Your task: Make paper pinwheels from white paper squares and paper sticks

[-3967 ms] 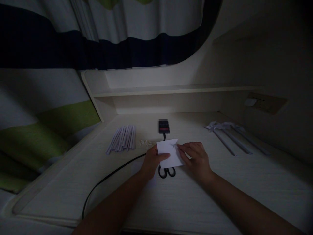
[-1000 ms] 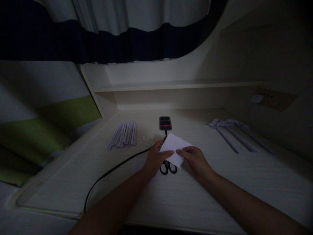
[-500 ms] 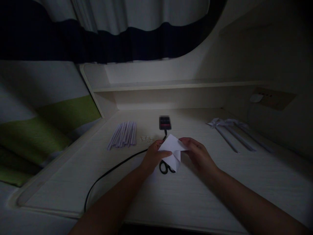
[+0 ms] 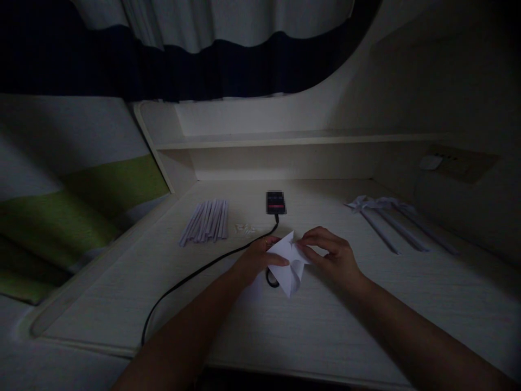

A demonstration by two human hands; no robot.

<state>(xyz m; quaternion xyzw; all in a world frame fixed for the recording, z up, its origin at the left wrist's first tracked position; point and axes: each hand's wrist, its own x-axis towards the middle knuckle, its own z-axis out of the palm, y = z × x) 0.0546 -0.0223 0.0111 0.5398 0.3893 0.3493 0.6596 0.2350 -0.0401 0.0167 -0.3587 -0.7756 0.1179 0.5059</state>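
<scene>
A white piece of paper (image 4: pixel 287 274), cut and partly bent into a pinwheel shape, is held above the desk. My left hand (image 4: pixel 260 259) is closed on its left side, with the thumb lying across the front. At the upper right of the paper, my right hand (image 4: pixel 328 251) pinches a curled corner near the middle. Below the paper lies a pair of scissors with one dark handle loop (image 4: pixel 272 278) showing; the rest is hidden. Small pale pieces (image 4: pixel 245 229) lie beyond my left hand.
Several rolled paper sticks (image 4: pixel 207 220) lie at the left. Finished paper pinwheels on sticks (image 4: pixel 376 217) rest at the right. A black device (image 4: pixel 275 203) with a black cable (image 4: pixel 195 277) is at the centre back. A shelf (image 4: pixel 285 142) runs along the rear, under a curtain (image 4: pixel 244 68).
My right hand has lifted a paper corner and bent it in toward the middle. The paper has tilted and dropped slightly, covering more of the scissors.
</scene>
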